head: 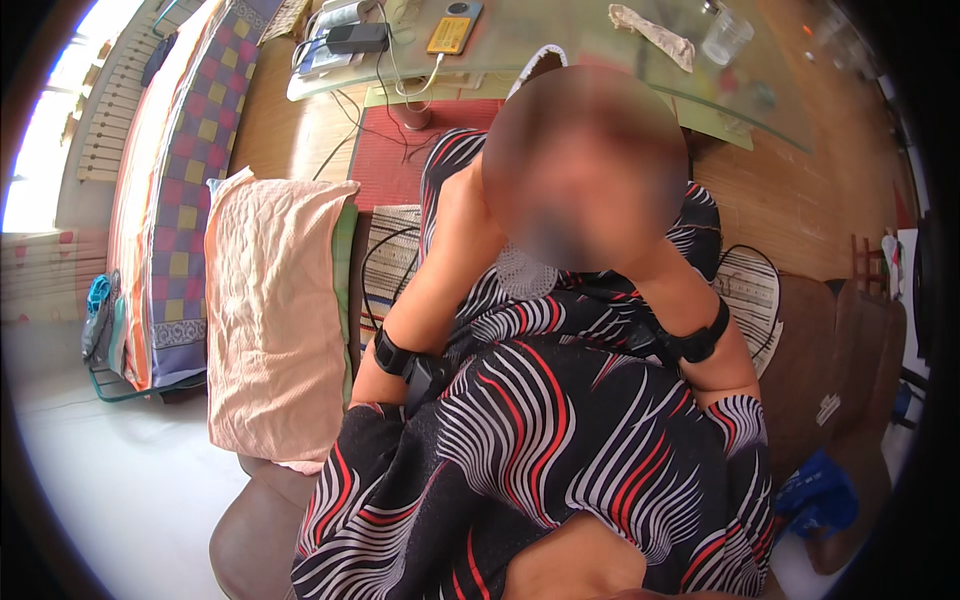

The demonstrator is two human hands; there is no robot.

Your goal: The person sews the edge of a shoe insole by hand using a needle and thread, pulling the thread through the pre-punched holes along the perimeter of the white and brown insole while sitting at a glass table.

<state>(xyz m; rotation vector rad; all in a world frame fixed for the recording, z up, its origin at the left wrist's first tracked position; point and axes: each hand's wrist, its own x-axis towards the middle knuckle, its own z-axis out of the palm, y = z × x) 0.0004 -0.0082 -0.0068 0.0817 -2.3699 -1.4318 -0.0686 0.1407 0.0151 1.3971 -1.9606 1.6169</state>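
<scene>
My left hand reaches into a round blurred patch over my lap; its back and wrist show at the patch's left edge, and the fingers are hidden. From the other side my right hand enters the same patch, with little more than its wrist in sight. Whatever either hand holds cannot be made out. Just below the patch, near both hands, hangs a rounded grey mesh piece. Behind the patch, the white-edged tip of a brown object sticks up. Black straps circle both forearms.
Ahead, a glass table bears a charging phone, a black power adapter, cables, a crumpled cloth and a clear cup. A pink towel covers the seat at left. A blue bag lies at lower right.
</scene>
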